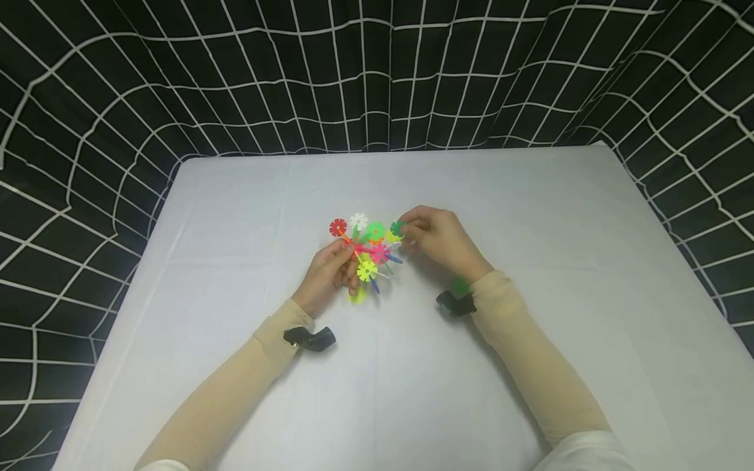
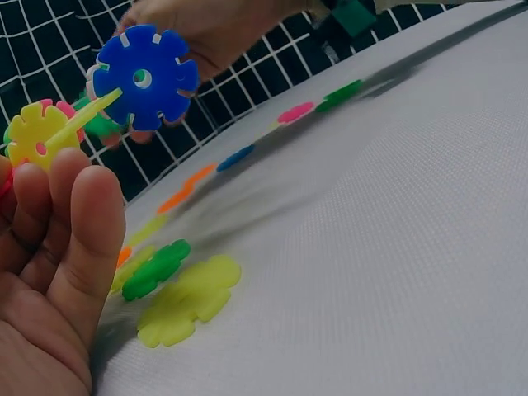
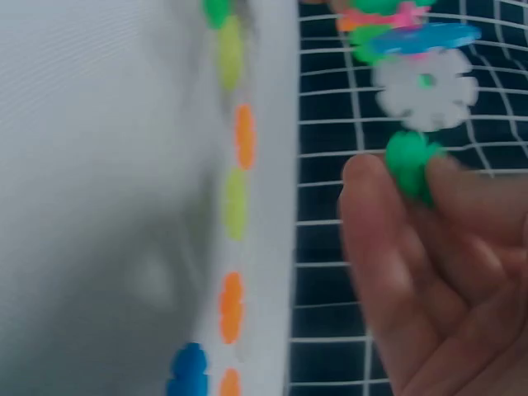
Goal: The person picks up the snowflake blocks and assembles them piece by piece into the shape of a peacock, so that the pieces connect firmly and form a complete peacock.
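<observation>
A cluster of notched, flower-shaped plastic discs slotted together (image 1: 380,254) is held up by my left hand (image 1: 321,275), which grips it at its left side. In the left wrist view a blue disc (image 2: 169,82) and a yellow disc (image 2: 29,128) stand out from the cluster beyond my fingertips. Between thumb and fingertips my right hand (image 1: 443,241) pinches a green disc (image 3: 404,161) at the cluster's right side. Just above it in the right wrist view is a white disc (image 3: 412,99); whether the two touch I cannot tell.
Loose discs lie on the white-covered table (image 1: 235,216), including yellow (image 2: 194,305), green (image 2: 157,271), blue (image 2: 236,158) and orange (image 3: 245,136) ones. My hands hide many of them in the head view. A black curtain with a white grid (image 1: 377,85) surrounds the table.
</observation>
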A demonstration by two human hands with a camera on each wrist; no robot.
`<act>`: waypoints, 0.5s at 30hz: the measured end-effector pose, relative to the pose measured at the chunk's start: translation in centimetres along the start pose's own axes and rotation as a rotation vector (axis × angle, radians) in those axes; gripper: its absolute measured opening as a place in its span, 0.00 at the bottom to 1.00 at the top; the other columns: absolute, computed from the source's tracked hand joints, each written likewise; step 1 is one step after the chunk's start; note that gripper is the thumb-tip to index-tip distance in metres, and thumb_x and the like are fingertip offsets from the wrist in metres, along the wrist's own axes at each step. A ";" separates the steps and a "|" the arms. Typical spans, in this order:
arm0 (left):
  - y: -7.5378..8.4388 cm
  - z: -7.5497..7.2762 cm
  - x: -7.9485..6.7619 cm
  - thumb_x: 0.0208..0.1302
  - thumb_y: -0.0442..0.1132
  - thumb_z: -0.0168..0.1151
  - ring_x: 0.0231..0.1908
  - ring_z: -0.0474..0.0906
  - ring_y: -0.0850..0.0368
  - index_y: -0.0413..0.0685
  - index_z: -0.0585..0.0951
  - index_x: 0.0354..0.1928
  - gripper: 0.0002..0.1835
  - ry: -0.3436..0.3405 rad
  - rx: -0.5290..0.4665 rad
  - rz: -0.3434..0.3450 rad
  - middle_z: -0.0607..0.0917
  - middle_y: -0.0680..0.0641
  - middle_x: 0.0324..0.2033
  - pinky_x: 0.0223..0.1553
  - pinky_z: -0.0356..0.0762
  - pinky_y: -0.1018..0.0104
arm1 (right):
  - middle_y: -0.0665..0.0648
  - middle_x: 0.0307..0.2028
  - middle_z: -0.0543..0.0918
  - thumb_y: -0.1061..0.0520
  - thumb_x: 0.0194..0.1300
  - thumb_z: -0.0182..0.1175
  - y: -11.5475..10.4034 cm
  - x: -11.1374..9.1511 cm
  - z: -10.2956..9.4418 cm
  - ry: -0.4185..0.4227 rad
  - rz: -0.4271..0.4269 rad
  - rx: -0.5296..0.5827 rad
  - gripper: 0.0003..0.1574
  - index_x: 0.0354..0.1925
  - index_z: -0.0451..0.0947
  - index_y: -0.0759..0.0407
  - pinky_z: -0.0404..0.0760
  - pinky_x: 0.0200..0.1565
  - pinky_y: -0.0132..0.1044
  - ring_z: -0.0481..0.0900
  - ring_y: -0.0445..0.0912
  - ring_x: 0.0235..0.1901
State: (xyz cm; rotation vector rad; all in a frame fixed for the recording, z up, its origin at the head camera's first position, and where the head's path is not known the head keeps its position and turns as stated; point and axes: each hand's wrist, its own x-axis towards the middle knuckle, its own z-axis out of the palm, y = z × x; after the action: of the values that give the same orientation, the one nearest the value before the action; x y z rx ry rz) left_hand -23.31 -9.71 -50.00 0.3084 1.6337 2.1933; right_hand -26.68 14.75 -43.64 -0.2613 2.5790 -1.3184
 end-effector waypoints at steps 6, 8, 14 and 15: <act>0.0 0.0 0.1 0.81 0.39 0.41 0.19 0.76 0.61 0.47 0.67 0.34 0.13 0.016 -0.008 0.011 0.73 0.52 0.20 0.22 0.79 0.69 | 0.57 0.41 0.91 0.55 0.70 0.64 -1.1 -0.5 -0.3 0.003 -0.048 -0.009 0.08 0.46 0.81 0.54 0.79 0.46 0.42 0.86 0.56 0.45; 0.0 0.0 0.0 0.81 0.39 0.41 0.19 0.76 0.61 0.47 0.67 0.34 0.12 0.012 -0.004 0.012 0.73 0.53 0.20 0.23 0.79 0.68 | 0.57 0.42 0.90 0.54 0.70 0.64 -1.3 -0.7 -0.2 0.000 -0.070 -0.015 0.07 0.45 0.82 0.54 0.79 0.45 0.42 0.86 0.57 0.45; 0.0 0.0 0.0 0.81 0.39 0.41 0.19 0.75 0.61 0.47 0.69 0.35 0.12 -0.001 -0.007 -0.008 0.73 0.52 0.19 0.22 0.77 0.68 | 0.55 0.41 0.91 0.55 0.69 0.64 -1.4 -0.9 -0.1 0.015 -0.089 -0.031 0.06 0.43 0.82 0.53 0.78 0.44 0.41 0.86 0.55 0.44; 0.0 -0.1 0.0 0.81 0.39 0.41 0.19 0.75 0.61 0.46 0.69 0.35 0.12 -0.003 -0.008 -0.010 0.72 0.52 0.19 0.22 0.77 0.68 | 0.55 0.41 0.91 0.55 0.69 0.64 -1.4 -0.9 -0.1 0.017 -0.090 -0.033 0.06 0.43 0.82 0.53 0.78 0.44 0.41 0.87 0.55 0.44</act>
State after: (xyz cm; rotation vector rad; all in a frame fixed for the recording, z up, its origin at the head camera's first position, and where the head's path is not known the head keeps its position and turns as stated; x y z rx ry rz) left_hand -23.32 -9.76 -50.06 0.3005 1.6205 2.1903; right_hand -25.79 14.30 -42.34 -0.3779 2.6334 -1.3149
